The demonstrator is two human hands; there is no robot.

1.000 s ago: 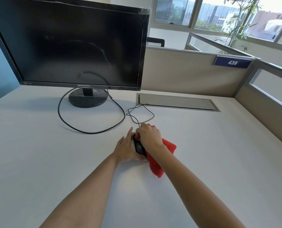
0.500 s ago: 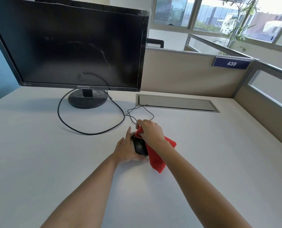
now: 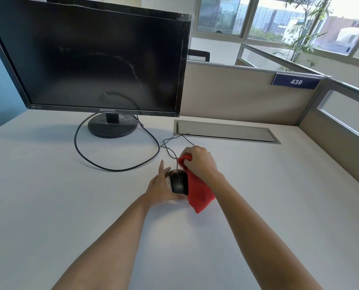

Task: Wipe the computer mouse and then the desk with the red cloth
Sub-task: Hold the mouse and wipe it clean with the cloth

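A black computer mouse [image 3: 179, 183] lies on the white desk [image 3: 69, 206] at the middle of the view. My left hand [image 3: 160, 188] cups the mouse from its left side and near end. My right hand [image 3: 199, 161] is closed on the red cloth [image 3: 198, 190] just beyond and right of the mouse. The cloth hangs down along the mouse's right side and touches the desk. The mouse's top is uncovered. Its thin cord [image 3: 172, 152] runs away toward the back.
A large black monitor [image 3: 99, 65] on a round stand [image 3: 112, 128] fills the back left, with a thick black cable [image 3: 120, 169] looped in front. A grey cable hatch [image 3: 226, 132] is set into the desk. Beige partitions [image 3: 237, 93] close the back and right.
My right hand has slid with the cloth from on top of the mouse toward its far right side, uncovering the mouse's black top. My left hand has stayed at the mouse.
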